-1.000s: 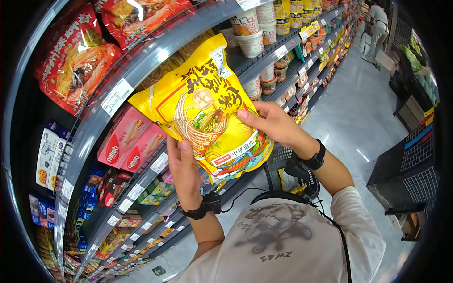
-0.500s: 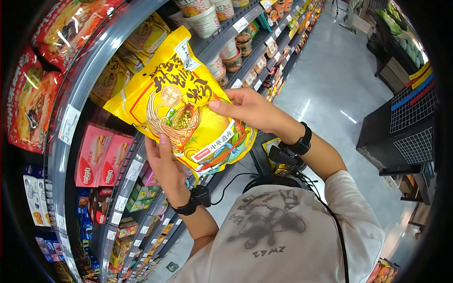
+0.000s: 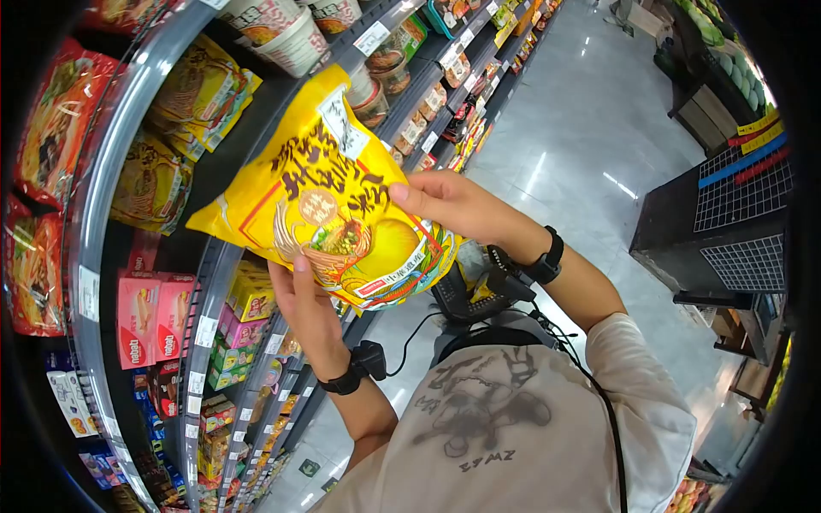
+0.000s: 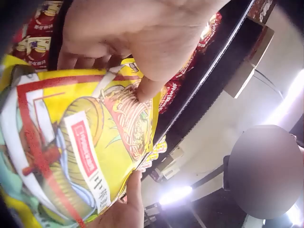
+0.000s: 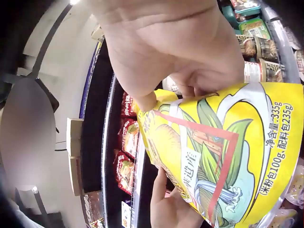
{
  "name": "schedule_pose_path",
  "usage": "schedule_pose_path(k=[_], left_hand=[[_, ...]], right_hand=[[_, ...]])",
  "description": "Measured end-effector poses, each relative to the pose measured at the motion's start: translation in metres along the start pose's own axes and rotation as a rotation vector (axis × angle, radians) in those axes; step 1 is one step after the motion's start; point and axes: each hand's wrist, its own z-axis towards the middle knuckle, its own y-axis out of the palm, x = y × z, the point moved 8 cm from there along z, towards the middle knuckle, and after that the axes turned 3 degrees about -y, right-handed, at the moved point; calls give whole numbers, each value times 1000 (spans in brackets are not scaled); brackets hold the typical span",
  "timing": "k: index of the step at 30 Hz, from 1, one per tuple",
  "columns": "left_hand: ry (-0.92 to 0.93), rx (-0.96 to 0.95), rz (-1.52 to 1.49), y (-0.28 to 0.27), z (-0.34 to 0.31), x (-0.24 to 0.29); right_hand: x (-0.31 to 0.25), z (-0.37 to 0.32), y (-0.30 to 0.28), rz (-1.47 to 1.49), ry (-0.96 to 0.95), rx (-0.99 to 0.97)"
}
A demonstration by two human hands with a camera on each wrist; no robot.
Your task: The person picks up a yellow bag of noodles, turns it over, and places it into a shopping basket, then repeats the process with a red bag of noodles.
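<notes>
A yellow noodle bag [image 3: 329, 205] is held up at a tilt between both hands, its printed front towards the head camera. The left hand [image 3: 310, 321] grips its lower left edge, thumb on the front and fingers behind. At the right edge the right hand [image 3: 466, 209] pinches it, thumb on the printed face. In the left wrist view the left hand [image 4: 142, 38] has its thumb over the noodle picture on the bag [image 4: 95, 123]. The right wrist view has the right hand [image 5: 175, 52] along one edge of the bag [image 5: 213, 152], fingertips hidden behind it.
Shelves with price labels [image 3: 205, 332] curve along the left, holding similar yellow bags [image 3: 201, 94], red noodle bags [image 3: 64, 128], pink boxes [image 3: 154, 312] and noodle cups [image 3: 291, 38]. A black basket [image 3: 469, 295] is beyond the torso. Grey floor [image 3: 547, 154] and a produce stand [image 3: 710, 222] lie right.
The head view has shifted, so the shelves appear further left and more yellow bags show behind. Both hands keep hold of the bag, whose top now looks tipped a little further over.
</notes>
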Motion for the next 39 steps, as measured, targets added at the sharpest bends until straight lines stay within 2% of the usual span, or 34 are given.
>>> schedule_pose_path(k=[6,9,13,14,17,18,20,23,25,27,29,31,33,34,35,37,38,39], left_hand=[[-20,63,94,16,-4,-61],[-31,85,188,23,-15,-92],[-104,57,291,31,-30,-150],[-128,48,313,30,-34,-170],[-180,24,404,21,-41,-239],[-184,9,452,19,-41,-262],[-220,-23,503,9,-47,-312],[-346,18,407,-17,-58,-390],[-433,61,295,-18,-67,-419],[-489,57,263,-36,-77,-471],[-674,124,123,-65,-103,-547],[-777,73,124,-73,-116,-601],[-972,131,64,-87,-143,-663],[-1150,142,118,-101,-163,-707],[-1201,143,243,-101,-172,-720],[-1267,-164,493,-105,-192,-754],[-1180,-375,789,-93,-187,-753],[-1198,-397,802,-84,-184,-753]], right_hand=[[50,-12,-42,31,102,-54],[58,-20,-65,63,-22,-41],[82,-34,-112,233,-29,55],[99,-37,-123,156,51,0],[130,-50,-155,-41,130,88],[151,-53,-169,-5,15,157],[205,-68,-190,-159,90,121],[264,-77,-219,-408,211,101],[329,-91,-231,-516,196,81],[381,-101,-243,-639,144,69],[436,-111,-255,-622,161,64],[485,-119,-267,-694,147,50],[541,-139,-274,-586,356,42],[577,-152,-282,-597,448,3],[614,-169,-288,-597,547,-19],[661,-212,-285,-697,587,-43],[672,-227,-282,-751,600,-70],[676,-242,-278,-825,579,-56]])
